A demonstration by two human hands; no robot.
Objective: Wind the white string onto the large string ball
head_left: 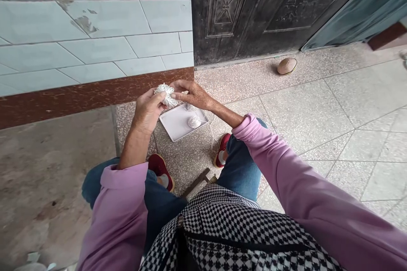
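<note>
A white yarn pom-pom with looped, fluffy edges is held up in front of me, above a shallow tray. Wrapped round its left side, my left hand is closed on it, the thumb pressing across its front. From the right, my right hand also grips the pom-pom, with thumb and fingers at its edge. Below my hands, the white tray holds a ball of white yarn and a second small white bundle, partly covered by my right hand. Loose yarn trails over the tray's right edge onto the floor.
My red shoes stand either side of the tray. A tiled wall and a dark carved door rise ahead. A brown rounded object lies near the door. A checked apron covers my lap.
</note>
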